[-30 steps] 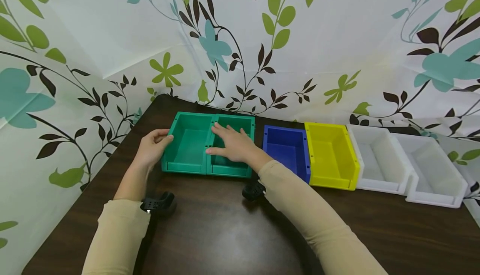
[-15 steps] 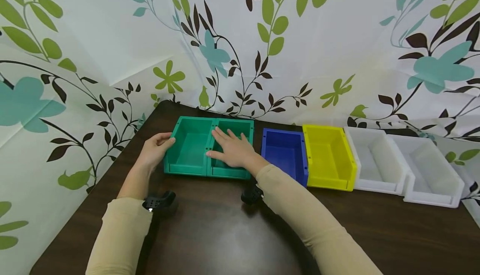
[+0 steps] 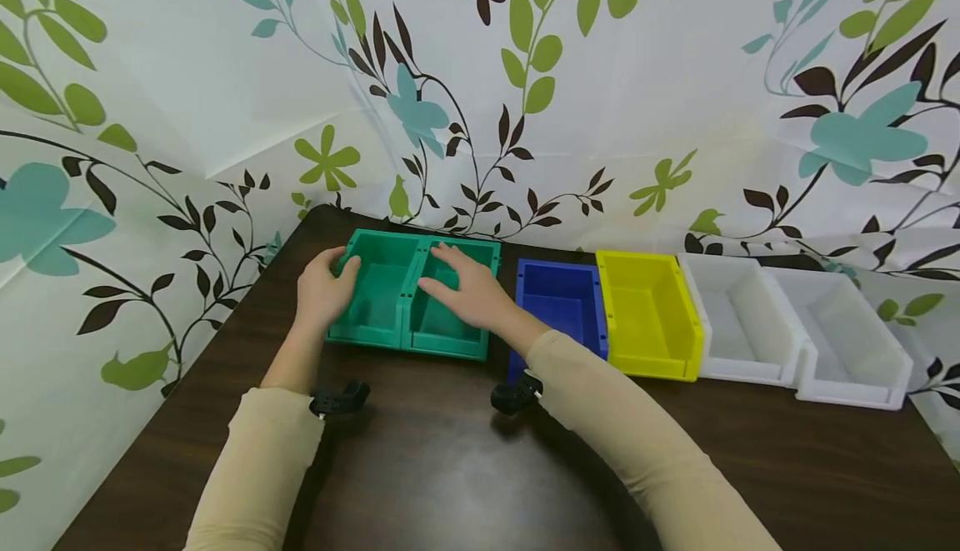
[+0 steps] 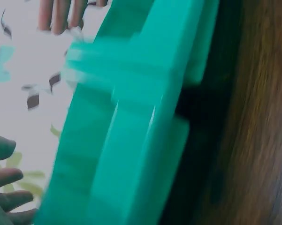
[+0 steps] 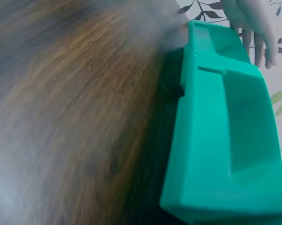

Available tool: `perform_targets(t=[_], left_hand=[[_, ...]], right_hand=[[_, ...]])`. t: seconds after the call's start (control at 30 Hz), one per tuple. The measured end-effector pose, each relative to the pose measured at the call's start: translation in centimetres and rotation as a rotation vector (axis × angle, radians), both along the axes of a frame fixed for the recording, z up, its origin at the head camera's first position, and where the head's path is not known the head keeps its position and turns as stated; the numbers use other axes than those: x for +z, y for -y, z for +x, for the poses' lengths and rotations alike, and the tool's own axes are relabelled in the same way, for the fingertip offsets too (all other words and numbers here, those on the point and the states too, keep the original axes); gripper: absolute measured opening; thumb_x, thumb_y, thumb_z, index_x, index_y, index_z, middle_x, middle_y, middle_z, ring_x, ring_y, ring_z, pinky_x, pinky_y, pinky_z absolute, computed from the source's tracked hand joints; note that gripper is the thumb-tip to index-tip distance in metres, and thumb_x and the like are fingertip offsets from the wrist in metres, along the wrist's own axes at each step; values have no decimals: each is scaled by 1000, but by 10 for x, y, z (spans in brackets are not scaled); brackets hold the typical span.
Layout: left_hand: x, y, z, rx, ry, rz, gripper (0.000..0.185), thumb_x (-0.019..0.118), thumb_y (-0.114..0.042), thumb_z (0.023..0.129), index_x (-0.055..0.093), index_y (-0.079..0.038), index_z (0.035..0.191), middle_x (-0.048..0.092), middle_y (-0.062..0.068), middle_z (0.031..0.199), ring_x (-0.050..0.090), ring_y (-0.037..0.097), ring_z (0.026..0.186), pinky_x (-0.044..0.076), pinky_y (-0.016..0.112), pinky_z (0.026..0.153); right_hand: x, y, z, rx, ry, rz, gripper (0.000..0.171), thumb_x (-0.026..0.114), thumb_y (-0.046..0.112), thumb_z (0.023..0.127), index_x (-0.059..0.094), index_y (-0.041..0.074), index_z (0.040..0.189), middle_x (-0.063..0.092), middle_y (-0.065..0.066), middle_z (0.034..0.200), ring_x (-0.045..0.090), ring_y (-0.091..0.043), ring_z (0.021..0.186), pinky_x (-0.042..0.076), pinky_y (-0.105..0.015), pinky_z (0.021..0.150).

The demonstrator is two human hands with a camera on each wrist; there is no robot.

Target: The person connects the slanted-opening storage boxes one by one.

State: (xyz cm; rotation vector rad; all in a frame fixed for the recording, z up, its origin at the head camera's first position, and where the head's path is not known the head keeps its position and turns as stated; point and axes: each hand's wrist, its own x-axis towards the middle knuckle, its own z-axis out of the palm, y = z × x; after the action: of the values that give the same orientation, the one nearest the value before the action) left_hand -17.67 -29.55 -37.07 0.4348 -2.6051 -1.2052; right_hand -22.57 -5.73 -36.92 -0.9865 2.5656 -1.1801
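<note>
Head view, centre left: left hand (image 3: 321,291) grips the left green bin (image 3: 372,288); right hand (image 3: 467,291) rests flat over the right green bin (image 3: 450,318). Joining step judged underway; next, press the pair together.

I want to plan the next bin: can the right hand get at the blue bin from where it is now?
Probably yes. The right hand rests on the right green bin, and the blue bin stands right beside it, open-topped, with nothing between.

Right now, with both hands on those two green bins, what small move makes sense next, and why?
Probably slide the two green bins right, toward the blue bin. The left hand holds their outer wall, the right hand lies across them, and a gap remains.
</note>
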Motion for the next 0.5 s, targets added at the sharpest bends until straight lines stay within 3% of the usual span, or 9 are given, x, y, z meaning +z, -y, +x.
perform_targets(t=[0.17, 0.33, 0.5], left_hand=[[9, -36, 1, -100, -123, -15, 51, 51, -34, 97, 46, -4, 139, 41, 16, 147, 32, 35, 138, 30, 55, 109], [14, -70, 5, -230, -146, 71, 51, 54, -34, 95, 46, -8, 139, 47, 12, 142, 40, 29, 135, 37, 51, 107], [15, -96, 7, -330, -157, 172, 49, 57, -28, 95, 48, -4, 136, 51, 12, 139, 45, 28, 131, 36, 47, 109]], right_hand=[[8, -26, 1, -8, -22, 4, 61, 52, 44, 95, 35, 17, 147, 28, -4, 156, 23, -22, 144, 26, -49, 114], [11, -57, 3, -35, -15, 27, 60, 54, 41, 94, 37, 15, 146, 29, -7, 155, 29, -27, 141, 31, -50, 111], [9, -90, 6, -97, -14, 76, 59, 53, 43, 94, 39, 18, 145, 30, -2, 154, 33, -26, 140, 35, -49, 108]])
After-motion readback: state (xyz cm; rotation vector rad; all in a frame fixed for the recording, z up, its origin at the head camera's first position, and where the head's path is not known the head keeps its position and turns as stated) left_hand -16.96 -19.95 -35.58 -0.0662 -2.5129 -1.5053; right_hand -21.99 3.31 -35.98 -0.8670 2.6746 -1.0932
